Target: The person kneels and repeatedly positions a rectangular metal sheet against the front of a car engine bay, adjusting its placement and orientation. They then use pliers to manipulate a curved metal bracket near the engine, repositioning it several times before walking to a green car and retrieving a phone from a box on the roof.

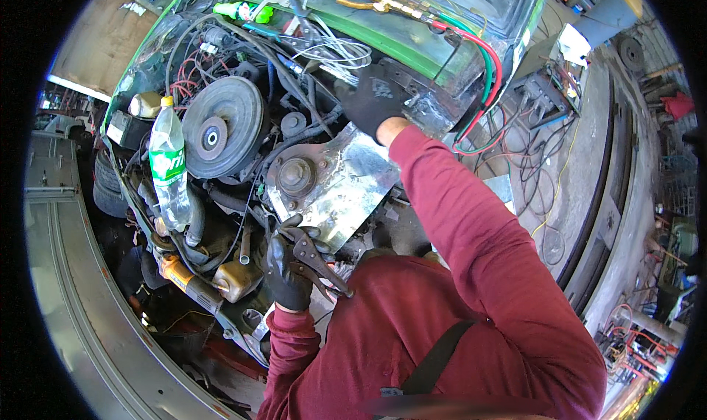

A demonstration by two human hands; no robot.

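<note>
Locking pliers point(309, 253), dark and worn, at seven o'clock, clasped by fingers of the left hand point(286, 273); impossible to tell if biting the metal plate point(350, 199). Near centre: plate, bright, scuffed, seemingly placed, at four o'clock from the black round housing point(239, 125); remaining work unclear. At twelve: right hand point(374, 102) by cables point(345, 55), fingers' hold impossible to tell.

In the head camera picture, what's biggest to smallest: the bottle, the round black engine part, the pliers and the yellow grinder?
By picture area:
1. Round black engine part
2. Bottle, longer but slimmer
3. Pliers and yellow grinder, too alike to rank
</note>
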